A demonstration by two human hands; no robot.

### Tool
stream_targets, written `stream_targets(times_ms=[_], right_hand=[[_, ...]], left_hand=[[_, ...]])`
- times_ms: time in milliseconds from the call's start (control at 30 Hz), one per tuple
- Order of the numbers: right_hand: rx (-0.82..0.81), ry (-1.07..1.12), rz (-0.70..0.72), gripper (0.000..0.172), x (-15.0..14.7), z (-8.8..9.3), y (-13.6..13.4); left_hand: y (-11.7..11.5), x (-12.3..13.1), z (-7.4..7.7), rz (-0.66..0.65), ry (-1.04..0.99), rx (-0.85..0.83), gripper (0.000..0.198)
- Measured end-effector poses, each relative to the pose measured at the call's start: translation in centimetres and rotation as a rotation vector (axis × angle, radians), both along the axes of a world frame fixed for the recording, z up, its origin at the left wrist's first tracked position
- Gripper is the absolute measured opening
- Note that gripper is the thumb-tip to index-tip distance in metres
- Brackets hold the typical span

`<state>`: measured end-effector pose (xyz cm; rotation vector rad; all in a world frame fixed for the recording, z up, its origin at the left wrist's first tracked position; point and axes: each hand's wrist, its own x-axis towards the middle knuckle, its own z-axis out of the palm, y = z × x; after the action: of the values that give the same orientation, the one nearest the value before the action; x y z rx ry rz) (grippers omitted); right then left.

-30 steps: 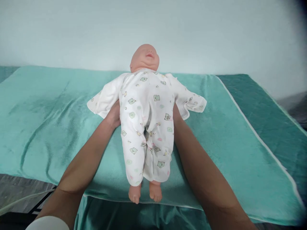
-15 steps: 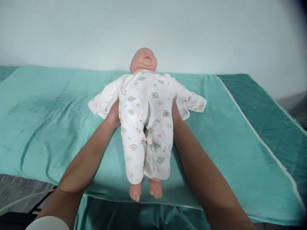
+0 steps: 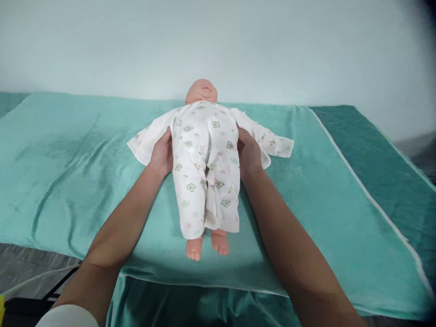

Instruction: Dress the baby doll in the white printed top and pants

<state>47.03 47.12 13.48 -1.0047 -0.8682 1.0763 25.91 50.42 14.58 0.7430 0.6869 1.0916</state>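
Note:
A baby doll lies on its back, head away from me, in white clothes printed with green bears. Its bare feet point towards me. My left hand grips the doll's side at the waist, thumb up along the cloth and the other fingers mostly hidden beneath. On the opposite side my right hand holds the doll the same way, its fingers partly tucked behind the body. White sleeves spread out flat to either side; whether the doll's arms are inside them, I cannot tell.
Under the doll is a bed or table with a wrinkled light green cover, darker green cloth showing at the right. A pale wall rises behind. At lower left are a pale cable and a black frame.
The doll has come down and away from me onto the cover, its head and feet now looking smaller. Both hands moved with it and show more at its sides.

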Motion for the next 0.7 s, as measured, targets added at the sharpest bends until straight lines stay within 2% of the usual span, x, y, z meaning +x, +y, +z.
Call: stream_targets(times_ms=[133, 267, 400, 500, 567, 633, 700], right_hand=[[0.064, -0.054, 0.005, 0.036, 0.4, -0.8, -0.1], [0.096, -0.221, -0.066, 0.050, 0.4, -1.7, -2.1], [0.215, -0.412, -0.081, 0.053, -1.0, -1.8, -8.0], [0.297, -0.665, -0.058, 0.043, -2.3, -1.4, -14.0], [0.369, -0.785, -0.040, 0.040, -3.1, -1.0, -17.6], [0.412, -0.884, 0.012, 0.040, -4.0, -0.5, -20.4], [0.406, -1.010, 0.035, 0.038, -5.0, 0.0, -22.4]], left_hand=[[-0.3, -0.2, -0.3, -0.017, 0.025, 0.068, 0.050], [-2.5, -1.0, -0.7, 0.103, 0.162, 0.188, 0.045], [-7.9, -3.3, -1.4, 0.248, 0.468, 0.356, 0.041], [-13.4, -5.6, -2.3, 0.210, 0.672, 0.500, 0.031], [-16.8, -6.8, -2.9, 0.124, 0.819, 0.651, 0.027], [-19.5, -7.4, -3.5, 0.085, 0.961, 0.797, 0.032], [-21.2, -7.4, -4.0, 0.113, 1.099, 0.897, 0.043]])
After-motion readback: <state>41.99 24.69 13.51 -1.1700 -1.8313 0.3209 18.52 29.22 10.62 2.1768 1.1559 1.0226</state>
